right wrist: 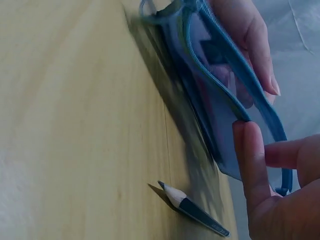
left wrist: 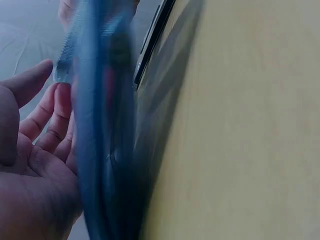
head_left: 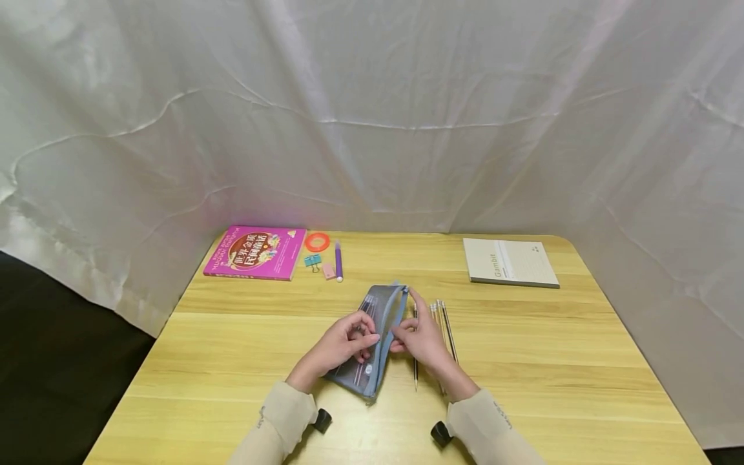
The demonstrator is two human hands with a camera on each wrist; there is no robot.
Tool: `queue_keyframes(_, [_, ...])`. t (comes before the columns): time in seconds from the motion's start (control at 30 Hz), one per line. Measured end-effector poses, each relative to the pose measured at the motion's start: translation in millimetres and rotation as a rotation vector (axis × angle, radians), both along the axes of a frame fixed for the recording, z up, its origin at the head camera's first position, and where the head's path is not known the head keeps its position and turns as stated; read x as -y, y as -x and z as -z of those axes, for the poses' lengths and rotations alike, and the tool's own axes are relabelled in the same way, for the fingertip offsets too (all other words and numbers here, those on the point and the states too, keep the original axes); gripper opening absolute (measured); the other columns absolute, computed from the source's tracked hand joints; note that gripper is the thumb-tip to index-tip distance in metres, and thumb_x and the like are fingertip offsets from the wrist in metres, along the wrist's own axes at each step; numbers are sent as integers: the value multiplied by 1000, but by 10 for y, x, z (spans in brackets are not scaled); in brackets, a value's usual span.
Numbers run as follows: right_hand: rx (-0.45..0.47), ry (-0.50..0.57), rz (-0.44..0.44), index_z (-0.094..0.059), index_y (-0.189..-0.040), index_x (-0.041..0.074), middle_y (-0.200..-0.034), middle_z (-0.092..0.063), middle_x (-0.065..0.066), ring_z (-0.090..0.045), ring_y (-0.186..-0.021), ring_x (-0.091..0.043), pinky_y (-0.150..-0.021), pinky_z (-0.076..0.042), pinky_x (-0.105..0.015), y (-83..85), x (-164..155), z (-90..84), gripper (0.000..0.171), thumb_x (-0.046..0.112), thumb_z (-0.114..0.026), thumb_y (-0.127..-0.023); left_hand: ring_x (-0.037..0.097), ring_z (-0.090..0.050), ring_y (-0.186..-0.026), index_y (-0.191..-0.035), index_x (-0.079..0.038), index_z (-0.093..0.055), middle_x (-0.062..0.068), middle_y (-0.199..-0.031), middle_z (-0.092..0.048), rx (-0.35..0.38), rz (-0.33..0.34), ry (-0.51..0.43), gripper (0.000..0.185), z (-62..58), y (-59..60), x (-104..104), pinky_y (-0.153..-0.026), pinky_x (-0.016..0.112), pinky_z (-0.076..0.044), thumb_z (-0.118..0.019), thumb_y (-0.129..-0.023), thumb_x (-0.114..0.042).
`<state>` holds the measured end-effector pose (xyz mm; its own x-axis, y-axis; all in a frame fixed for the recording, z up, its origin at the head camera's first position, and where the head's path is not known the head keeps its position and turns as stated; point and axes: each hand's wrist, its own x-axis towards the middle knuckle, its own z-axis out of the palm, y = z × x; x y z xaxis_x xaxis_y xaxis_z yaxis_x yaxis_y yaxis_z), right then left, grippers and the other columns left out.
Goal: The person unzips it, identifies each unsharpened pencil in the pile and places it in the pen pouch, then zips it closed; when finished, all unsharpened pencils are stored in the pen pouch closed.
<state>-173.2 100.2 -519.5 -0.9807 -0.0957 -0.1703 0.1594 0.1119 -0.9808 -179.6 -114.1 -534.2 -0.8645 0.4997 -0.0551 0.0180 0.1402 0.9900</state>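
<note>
Your two cream sleeves come in over the near edge of the table [head_left: 523, 361], and your hands meet at a grey-blue pencil case [head_left: 374, 342] lying in the middle of the table, a bit closer to the near edge. Your left hand [head_left: 343, 345] rests on the left side of the case with its fingers bent onto the see-through front, and the left wrist view shows the palm and loose fingers right against it. Your right hand [head_left: 421, 336] pinches the zipper edge on the right side with thumb and fingers. You can see a few pencils inside the case. One dark pencil [head_left: 415, 352] lies on the table just beside your right hand, with its sharp tip pointing at the near edge. More pencils [head_left: 444, 320] lie just past that hand. At the far left corner sits a pink book [head_left: 256, 252], and next to it an orange tape ring [head_left: 317, 242], a blue clip [head_left: 312, 260], a pink eraser [head_left: 329, 271] and a purple pen [head_left: 338, 261]. A pale notebook [head_left: 510, 262] lies near the far right corner.
</note>
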Motion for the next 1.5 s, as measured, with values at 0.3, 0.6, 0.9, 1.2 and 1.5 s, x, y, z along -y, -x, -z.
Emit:
queue_keyframes(0.3, [-29,8,22,-39,-159,18,-89,-63,-17,-71,-61,-24,-68,-66,-45,2,11,-6,76,-16,-57,-94,20,-62,-93,-115,-21,-66,2,-102,-65,-201,163,225,42,-69,-123,231,-78,27,-53,-90,-82,-23])
queue_keyframes(0.6, [13,1,56,-58,-140,1,-89,-66,-15,-73,-66,-24,-70,-66,-37,37,9,41,45,-13,-57,-97,15,-60,-104,-118,-25,-66,-4,-112,-63,-494,219,433,55,-93,-257,362,-96,30,-55,-96,-73,-17])
queue_keyframes(0.9, [57,9,44,-63,-133,-4,-94,-62,-15,-72,-69,-21,-74,-66,-37,22,-48,25,37,-12,-57,-97,7,-65,-102,-110,-30,-78,-13,-110,-73,-511,146,389,30,-106,-296,462,-92,32,-59,-86,-85,-14])
queue_keyframes(1.2, [-33,-120,-132,-63,-133,-1,-100,-71,-21,-75,-69,-32,-64,-66,-38,-150,-100,-54,38,-5,-64,-96,4,-68,-97,-105,-26,-82,-12,-105,-75,-523,92,329,22,-116,-291,523,-89,28,-60,-80,-90,-10])
queue_keyframes(1.5, [-251,-279,-411,-63,-123,7,-95,-73,-1,-71,-69,-19,-56,-62,-34,-443,44,-104,36,6,-78,-91,4,-69,-93,-106,-23,-82,-11,-103,-76,-483,87,293,20,-109,-283,534,-83,25,-60,-79,-91,-11])
